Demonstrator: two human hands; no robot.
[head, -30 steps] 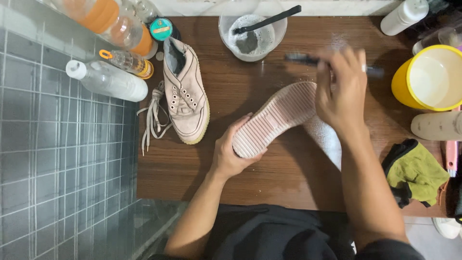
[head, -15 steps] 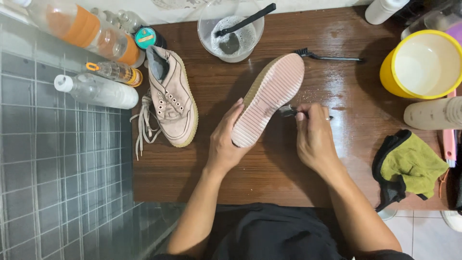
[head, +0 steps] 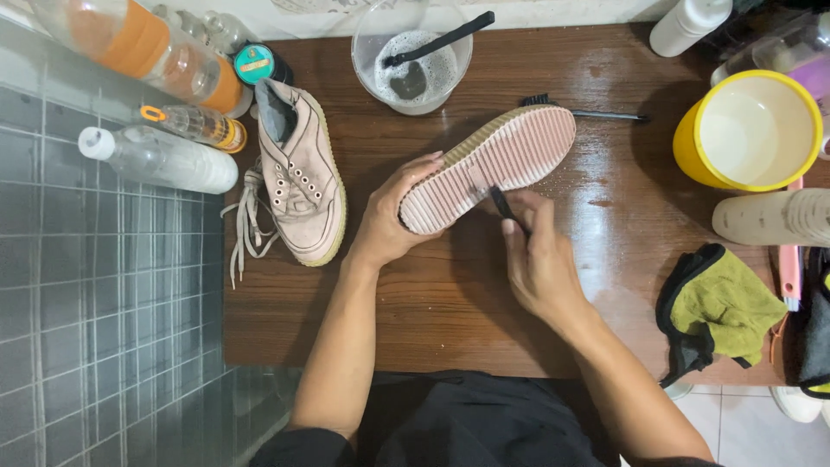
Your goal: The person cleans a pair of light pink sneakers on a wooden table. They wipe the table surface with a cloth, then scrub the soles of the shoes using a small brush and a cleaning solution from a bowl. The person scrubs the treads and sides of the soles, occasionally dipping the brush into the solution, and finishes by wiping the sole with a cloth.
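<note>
My left hand (head: 393,216) grips a pale pink shoe (head: 497,164) by its side and holds it sole-up above the wet brown table (head: 415,320). My right hand (head: 540,259) is closed on a thin dark brush (head: 501,206), whose tip touches the ribbed pink sole. The second pink shoe (head: 298,173) lies upright on the table to the left, its laces pulled out and trailing off the edge.
A clear bowl of foamy water with a black brush (head: 413,65) stands at the back. Another brush (head: 584,111) lies behind the held shoe. A yellow cup (head: 748,130) and a green cloth (head: 718,307) sit right; several bottles (head: 164,160) lie left on grey tiles.
My right hand came down from the back of the table, where it was a second ago, and now presses the small brush against the sole. The left hand tilted the shoe flatter.
</note>
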